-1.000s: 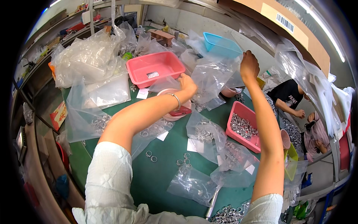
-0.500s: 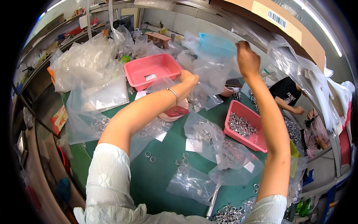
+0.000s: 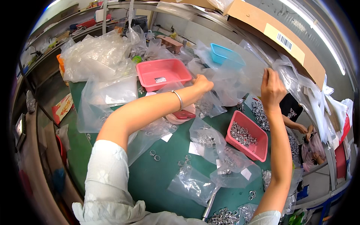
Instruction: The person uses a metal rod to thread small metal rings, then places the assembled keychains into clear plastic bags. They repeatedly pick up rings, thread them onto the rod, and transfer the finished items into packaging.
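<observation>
My left hand (image 3: 203, 84), a metal bangle (image 3: 177, 100) on its wrist, is closed at one side of a clear plastic bag (image 3: 233, 85). My right hand (image 3: 273, 90) is raised at the bag's other side, fingers closed on its edge. The bag stretches between the two hands, above the back of the green table (image 3: 157, 187). Below my right hand stands a pink basket (image 3: 258, 150) holding many small metal ring clamps (image 3: 242, 135). Under my left forearm a red object (image 3: 184, 114) rests on a round pink bowl (image 3: 176, 119), partly hidden.
Filled clear bags (image 3: 232, 165) of clamps and white paper slips lie mid-table. A metal rod-shaped tool (image 3: 209, 206) and loose clamps (image 3: 225, 216) are near the front. Behind are another pink basket (image 3: 163, 73), a blue basket (image 3: 225, 54) and a cardboard box (image 3: 258, 26). A co-worker (image 3: 296, 116) sits at right.
My right hand has moved right and downward, drawing the clear bag out sideways. My left hand stays closed near the pink basket. The whole view has shifted slightly.
</observation>
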`<action>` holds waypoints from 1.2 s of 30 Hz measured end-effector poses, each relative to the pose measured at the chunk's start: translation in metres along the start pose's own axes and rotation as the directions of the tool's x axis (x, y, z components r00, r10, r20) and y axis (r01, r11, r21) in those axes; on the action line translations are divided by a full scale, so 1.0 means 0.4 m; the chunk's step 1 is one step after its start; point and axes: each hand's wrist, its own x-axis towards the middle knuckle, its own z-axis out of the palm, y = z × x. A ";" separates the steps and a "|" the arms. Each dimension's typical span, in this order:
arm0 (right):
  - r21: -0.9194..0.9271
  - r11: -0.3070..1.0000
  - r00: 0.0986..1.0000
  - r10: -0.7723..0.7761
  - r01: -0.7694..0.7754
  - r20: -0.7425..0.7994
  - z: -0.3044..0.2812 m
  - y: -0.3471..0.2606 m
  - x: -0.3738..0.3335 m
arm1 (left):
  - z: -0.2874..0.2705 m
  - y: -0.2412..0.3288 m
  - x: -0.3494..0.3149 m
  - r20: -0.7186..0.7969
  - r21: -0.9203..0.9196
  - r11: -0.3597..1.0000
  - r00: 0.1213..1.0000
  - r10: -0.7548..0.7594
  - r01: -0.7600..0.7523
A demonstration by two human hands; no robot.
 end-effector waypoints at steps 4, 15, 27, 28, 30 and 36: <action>0.161 0.983 0.990 -0.067 0.086 -0.121 -0.085 -0.038 0.051 | -0.079 0.149 -0.250 0.329 -0.705 0.665 0.944 0.001 0.245; 0.516 0.835 0.901 -0.358 0.191 0.246 -0.129 -0.223 0.035 | -0.421 0.058 -0.132 0.253 -0.572 0.811 0.915 0.315 -0.121; -0.010 0.497 0.308 0.553 -0.868 0.774 -0.836 -0.095 -0.214 | -0.942 -0.308 0.373 -0.115 0.764 0.548 0.764 0.635 -0.340; -0.159 0.408 0.158 0.640 -0.899 0.752 -0.893 -0.132 -0.260 | -0.846 -0.336 0.398 -0.060 0.906 0.335 0.705 0.707 -0.260; -0.367 0.327 -0.092 0.625 -0.871 0.775 -0.995 -0.242 -0.344 | -0.656 -0.390 0.390 -0.092 0.825 0.483 0.772 0.629 -0.295; -0.451 0.335 -0.231 0.529 -0.827 0.817 -1.060 -0.546 -0.450 | -0.913 -0.179 0.386 0.012 0.668 0.606 0.820 0.572 -0.432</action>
